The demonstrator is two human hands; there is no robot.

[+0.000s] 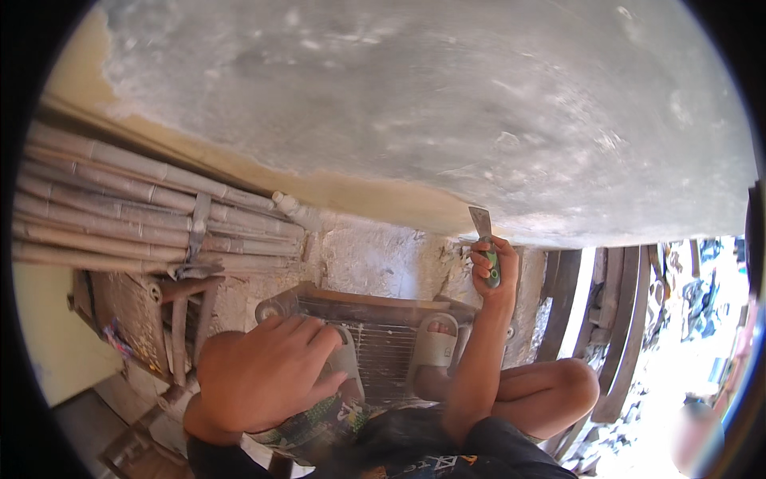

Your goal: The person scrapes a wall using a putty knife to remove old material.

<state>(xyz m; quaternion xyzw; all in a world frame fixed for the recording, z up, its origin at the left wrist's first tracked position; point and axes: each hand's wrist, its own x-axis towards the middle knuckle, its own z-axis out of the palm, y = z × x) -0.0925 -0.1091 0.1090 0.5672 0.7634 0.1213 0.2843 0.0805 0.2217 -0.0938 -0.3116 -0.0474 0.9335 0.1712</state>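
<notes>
A putty knife with a flat metal blade and a green and black handle is held upright in my right hand, its fingers wrapped round the handle. The blade is close to the lower part of a wall coated in smooth grey, with a bare tan strip along its bottom; I cannot tell whether they touch. My left hand is over my bent leg, back up and slightly blurred, with the thumb away from the fingers and nothing seen in it. Its palm is hidden.
My sandalled feet rest on a slatted bamboo bench. A tied bundle of bamboo poles lies at the left, above a worn bamboo-framed chair. Wooden planks stand at the right, beside bright ground with rubble.
</notes>
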